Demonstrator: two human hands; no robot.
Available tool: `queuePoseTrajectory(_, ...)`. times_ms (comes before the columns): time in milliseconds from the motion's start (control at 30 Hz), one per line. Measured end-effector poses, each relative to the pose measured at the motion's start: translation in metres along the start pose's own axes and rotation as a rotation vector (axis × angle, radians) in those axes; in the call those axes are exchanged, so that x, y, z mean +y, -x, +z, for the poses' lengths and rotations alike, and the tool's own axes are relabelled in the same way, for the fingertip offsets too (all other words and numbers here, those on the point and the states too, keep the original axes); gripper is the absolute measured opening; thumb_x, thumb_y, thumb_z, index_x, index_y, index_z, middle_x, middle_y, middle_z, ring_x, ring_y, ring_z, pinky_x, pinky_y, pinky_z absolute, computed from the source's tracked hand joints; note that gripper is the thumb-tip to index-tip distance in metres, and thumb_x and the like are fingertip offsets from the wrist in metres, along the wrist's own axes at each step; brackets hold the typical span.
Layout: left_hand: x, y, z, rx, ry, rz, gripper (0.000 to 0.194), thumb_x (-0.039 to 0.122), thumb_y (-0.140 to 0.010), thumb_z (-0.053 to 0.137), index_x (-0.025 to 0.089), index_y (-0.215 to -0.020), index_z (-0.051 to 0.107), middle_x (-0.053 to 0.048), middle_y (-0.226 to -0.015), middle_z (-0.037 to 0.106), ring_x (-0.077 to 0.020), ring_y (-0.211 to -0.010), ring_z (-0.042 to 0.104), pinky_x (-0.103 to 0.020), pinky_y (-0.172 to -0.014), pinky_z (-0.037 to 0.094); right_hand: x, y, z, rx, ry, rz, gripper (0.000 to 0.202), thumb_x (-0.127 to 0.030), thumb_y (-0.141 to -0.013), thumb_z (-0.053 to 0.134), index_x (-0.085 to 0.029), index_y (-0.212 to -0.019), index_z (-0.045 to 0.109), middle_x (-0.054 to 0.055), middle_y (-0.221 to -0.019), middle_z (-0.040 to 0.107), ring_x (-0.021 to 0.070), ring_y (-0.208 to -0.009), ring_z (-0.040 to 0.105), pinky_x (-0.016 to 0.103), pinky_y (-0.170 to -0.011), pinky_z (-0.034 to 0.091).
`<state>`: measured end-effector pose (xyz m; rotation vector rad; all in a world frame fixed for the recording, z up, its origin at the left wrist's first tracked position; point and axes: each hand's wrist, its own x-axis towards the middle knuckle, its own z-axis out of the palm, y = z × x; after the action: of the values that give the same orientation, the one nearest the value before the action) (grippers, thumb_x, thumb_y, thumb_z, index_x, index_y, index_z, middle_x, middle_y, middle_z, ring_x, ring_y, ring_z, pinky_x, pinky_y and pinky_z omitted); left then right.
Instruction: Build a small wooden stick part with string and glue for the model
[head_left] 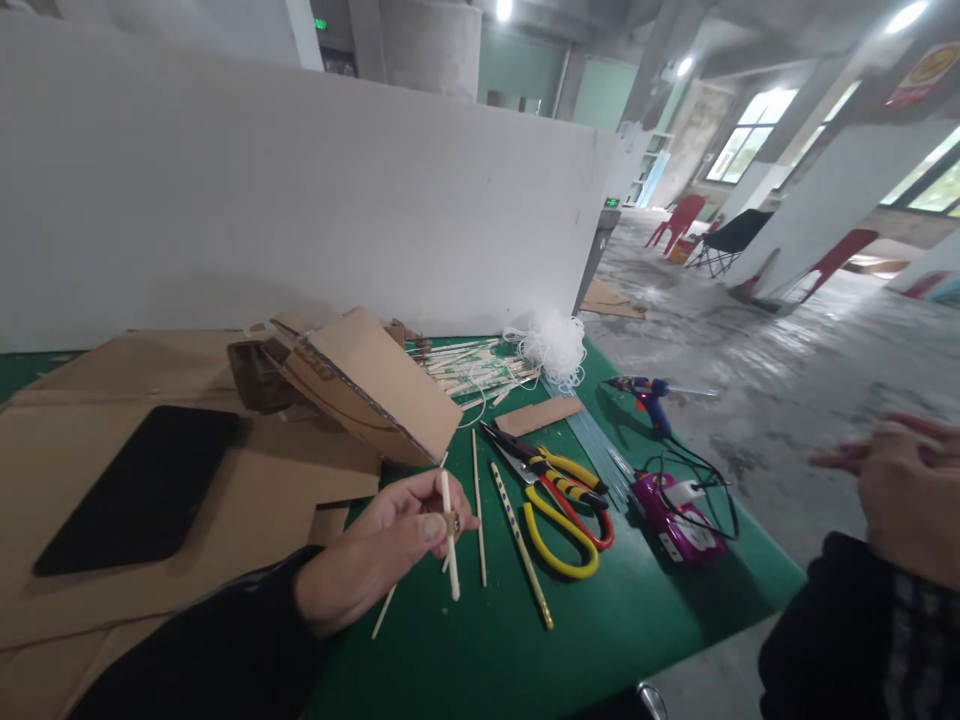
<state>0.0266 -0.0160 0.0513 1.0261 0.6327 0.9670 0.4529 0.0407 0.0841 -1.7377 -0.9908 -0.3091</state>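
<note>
Over the green table (465, 660), my left hand (405, 525) pinches a short pale wooden stick (449, 540) with a small brown piece around its middle. Thin sticks (478, 510) lie just beyond and under it. To the right are a patterned pencil (521, 545), yellow-handled scissors (562, 570) and pliers with black, yellow and red handles (574, 487). My right hand (911, 490) is raised off the table's right side, blurred, with one finger pointing left; whether it holds anything is unclear.
Cardboard sheets (292, 500) with a black tablet-like slab (142, 490) cover the left. Behind are a folded cardboard piece (382, 380), a stick bundle (480, 370) and white string (551, 348). A blue glue gun (651, 400) and purple power strip (679, 520) lie right.
</note>
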Motion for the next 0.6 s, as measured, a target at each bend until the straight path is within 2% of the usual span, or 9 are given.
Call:
queuePoseTrajectory(33,0.000,0.000,0.000,-0.002,0.000,0.001,0.026,0.042,-0.077,0.070,0.018,-0.080,0.061,0.000,-0.073,0.050,-0.0153,-0.073,0.048,-0.041,-0.095,0.039,-0.009,0.003,0.000,0.066,-0.027,0.060,0.051,-0.032,-0.083,0.060,-0.013,-0.130,0.053,0.020,-0.091,0.073,0.0145,-0.040,0.058,0.034,-0.043,0.032)
queuePoseTrajectory(67,-0.001,0.000,-0.001,-0.004,-0.001,0.002,0.026,0.042,-0.077,0.070,0.018,-0.080,0.061,0.001,-0.073,0.050,-0.0152,-0.073,0.048,-0.041,-0.096,0.038,-0.020,0.007,0.001,-0.037,-0.060,0.057,0.064,-0.029,-0.081,0.064,-0.018,-0.139,0.042,0.019,-0.100,0.072,0.0128,-0.038,0.058,0.034,-0.045,0.037)
queuePoseTrajectory(133,-0.001,0.000,-0.002,-0.006,0.003,0.009,0.026,0.042,-0.077,0.070,0.018,-0.080,0.061,0.000,-0.074,0.050,-0.0152,-0.074,0.048,-0.040,-0.095,0.039,-0.045,0.020,0.003,-0.222,-0.065,-0.061,0.051,-0.031,-0.081,0.066,-0.022,-0.130,0.053,0.017,-0.107,0.071,0.0137,-0.043,0.061,0.034,-0.048,0.042)
queuePoseTrajectory(200,-0.001,-0.001,-0.004,0.004,0.006,0.012,0.025,0.041,-0.077,0.070,0.018,-0.081,0.062,-0.001,-0.077,0.051,-0.0158,-0.076,0.049,-0.038,-0.093,0.040,-0.075,0.044,0.005,-0.429,-0.069,-0.347,0.024,-0.033,-0.087,0.057,-0.022,-0.106,0.066,0.013,-0.096,0.073,0.0212,-0.063,0.066,0.036,-0.056,0.046)
queuePoseTrajectory(267,0.000,-0.001,-0.006,0.016,0.005,0.019,0.023,0.040,-0.078,0.070,0.019,-0.081,0.062,-0.001,-0.078,0.052,-0.0162,-0.078,0.048,-0.037,-0.092,0.041,-0.103,0.078,0.009,-0.590,-0.240,-0.753,0.015,-0.028,-0.087,0.057,-0.021,-0.095,0.067,0.010,-0.091,0.072,0.0248,-0.082,0.065,0.041,-0.074,0.046)
queuePoseTrajectory(367,0.004,0.000,-0.008,0.034,0.022,0.038,0.021,0.038,-0.078,0.070,0.019,-0.082,0.062,-0.001,-0.078,0.051,-0.0151,-0.077,0.047,-0.035,-0.091,0.041,-0.136,0.134,0.015,-1.041,-0.548,-1.193,0.011,-0.020,-0.085,0.055,-0.020,-0.087,0.065,0.006,-0.077,0.069,0.0194,-0.072,0.060,0.038,-0.071,0.043)
queuePoseTrajectory(400,0.005,0.000,-0.008,0.038,0.039,0.045,0.021,0.037,-0.078,0.070,0.019,-0.082,0.062,0.000,-0.078,0.051,-0.0147,-0.076,0.047,-0.034,-0.091,0.041,-0.143,0.150,0.018,-1.104,-0.628,-1.317,0.011,-0.024,-0.085,0.055,-0.020,-0.080,0.065,0.005,-0.070,0.067,0.0187,-0.066,0.058,0.037,-0.066,0.041)
queuePoseTrajectory(500,0.008,0.001,-0.008,0.028,0.095,0.045,0.020,0.036,-0.078,0.070,0.019,-0.083,0.061,0.000,-0.077,0.050,-0.0139,-0.075,0.046,-0.035,-0.092,0.041,-0.155,0.178,0.025,-1.131,-0.775,-1.485,0.023,-0.029,-0.084,0.054,-0.022,-0.063,0.058,0.002,-0.057,0.060,0.0172,-0.057,0.051,0.036,-0.055,0.034)
queuePoseTrajectory(600,0.010,0.003,-0.006,-0.024,0.102,0.040,0.021,0.037,-0.078,0.070,0.018,-0.083,0.060,0.002,-0.074,0.049,-0.0120,-0.069,0.044,-0.038,-0.095,0.039,-0.159,0.183,0.030,-1.097,-0.836,-1.504,0.030,-0.030,-0.083,0.054,-0.023,-0.054,0.050,-0.001,-0.050,0.052,0.0160,-0.053,0.044,0.035,-0.051,0.028)
